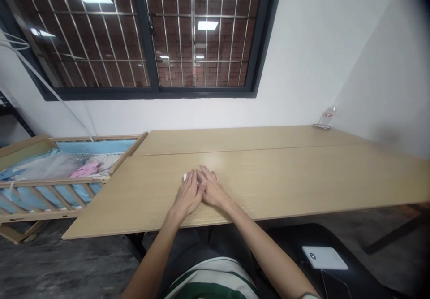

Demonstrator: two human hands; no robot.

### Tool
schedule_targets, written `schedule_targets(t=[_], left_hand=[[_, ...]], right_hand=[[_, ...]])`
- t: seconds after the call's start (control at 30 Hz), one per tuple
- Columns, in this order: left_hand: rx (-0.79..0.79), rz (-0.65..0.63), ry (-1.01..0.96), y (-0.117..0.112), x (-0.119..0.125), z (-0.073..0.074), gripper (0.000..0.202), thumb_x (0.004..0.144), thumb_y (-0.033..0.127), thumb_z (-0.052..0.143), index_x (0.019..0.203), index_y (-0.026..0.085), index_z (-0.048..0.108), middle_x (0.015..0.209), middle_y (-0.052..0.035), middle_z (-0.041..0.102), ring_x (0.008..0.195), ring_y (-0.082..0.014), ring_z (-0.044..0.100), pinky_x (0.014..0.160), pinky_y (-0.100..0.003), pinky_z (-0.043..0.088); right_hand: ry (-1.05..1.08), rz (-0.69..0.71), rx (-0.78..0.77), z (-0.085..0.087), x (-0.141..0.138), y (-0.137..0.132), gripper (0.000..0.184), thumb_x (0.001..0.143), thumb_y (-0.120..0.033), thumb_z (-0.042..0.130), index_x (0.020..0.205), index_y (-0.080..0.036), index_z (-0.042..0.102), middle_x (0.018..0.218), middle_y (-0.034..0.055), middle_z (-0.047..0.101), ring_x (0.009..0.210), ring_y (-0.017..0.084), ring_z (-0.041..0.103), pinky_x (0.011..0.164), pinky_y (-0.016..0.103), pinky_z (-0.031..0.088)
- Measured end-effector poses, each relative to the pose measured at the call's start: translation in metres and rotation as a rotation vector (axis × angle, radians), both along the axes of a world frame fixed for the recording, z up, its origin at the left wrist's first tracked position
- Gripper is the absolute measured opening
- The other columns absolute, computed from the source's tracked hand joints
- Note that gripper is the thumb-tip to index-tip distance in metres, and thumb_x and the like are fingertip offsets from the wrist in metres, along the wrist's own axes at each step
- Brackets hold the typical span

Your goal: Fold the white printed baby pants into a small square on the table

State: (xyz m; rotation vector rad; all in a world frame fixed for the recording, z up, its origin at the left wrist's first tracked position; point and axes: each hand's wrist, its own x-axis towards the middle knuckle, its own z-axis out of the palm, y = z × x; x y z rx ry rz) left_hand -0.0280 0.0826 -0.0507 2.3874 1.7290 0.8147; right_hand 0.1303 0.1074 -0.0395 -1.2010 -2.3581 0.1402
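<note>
My left hand [188,194] lies on the wooden table [285,173] near its front edge, fingers stretched forward and close together. Under its fingertips a small white thing [184,177] shows at the left; the rest is covered, so I cannot tell its kind. Tilted in against it is my right hand [212,188], fingers extended to the tabletop and the thumb side touching my left hand. A small rounded edge [214,174] peeks out beside the right fingertips, too little to name.
A wooden crib [53,183] with blue bedding adjoins the table's left end. At the back right stand a clear plastic bottle [327,116] and a small flat item [321,126]. A white phone [324,257] with a cable rests on a black seat [302,236] to my right.
</note>
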Motion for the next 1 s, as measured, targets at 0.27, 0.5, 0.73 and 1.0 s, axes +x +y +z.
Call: schedule_targets(t=[0.27, 0.5, 0.73, 1.0], left_hand=[[-0.159, 0.031, 0.151, 0.005, -0.003, -0.017, 0.080, 0.101, 0.062, 0.013, 0.159, 0.009, 0.020, 0.166, -0.0172, 0.018, 0.156, -0.0280, 0.012, 0.123, -0.048, 0.022], [-0.068, 0.062, 0.165, 0.000, -0.022, -0.024, 0.083, 0.100, 0.063, 0.022, 0.156, 0.002, 0.027, 0.163, -0.0242, 0.024, 0.154, -0.0323, 0.018, 0.123, -0.049, 0.023], [-0.037, -0.142, 0.171, 0.001, -0.035, 0.001, 0.078, 0.089, 0.067, 0.052, 0.147, 0.015, 0.045, 0.158, -0.0161, 0.041, 0.148, -0.0312, 0.034, 0.121, -0.047, 0.028], [-0.051, -0.092, 0.028, 0.019, -0.036, 0.021, 0.042, 0.083, 0.014, 0.054, 0.124, 0.016, 0.063, 0.128, -0.0150, 0.068, 0.123, -0.0285, 0.060, 0.111, -0.041, 0.039]], right_hand=[[-0.112, -0.022, -0.215, -0.006, 0.009, 0.006, 0.073, 0.102, -0.057, 0.024, 0.162, -0.015, 0.018, 0.168, 0.0095, 0.015, 0.156, 0.025, 0.007, 0.125, 0.045, 0.004], [-0.057, -0.071, -0.243, -0.004, 0.032, 0.005, 0.087, 0.099, -0.069, 0.026, 0.163, -0.012, 0.011, 0.168, 0.0151, 0.006, 0.156, 0.028, 0.004, 0.124, 0.045, 0.008], [0.023, 0.078, -0.085, -0.005, 0.035, 0.005, 0.083, 0.089, -0.052, 0.060, 0.157, -0.014, 0.031, 0.164, 0.0196, 0.025, 0.152, 0.033, 0.021, 0.121, 0.049, 0.019], [0.238, 0.068, -0.069, -0.014, 0.034, 0.023, 0.057, 0.080, -0.012, 0.051, 0.136, -0.017, 0.056, 0.143, 0.0149, 0.056, 0.134, 0.027, 0.049, 0.116, 0.044, 0.033]])
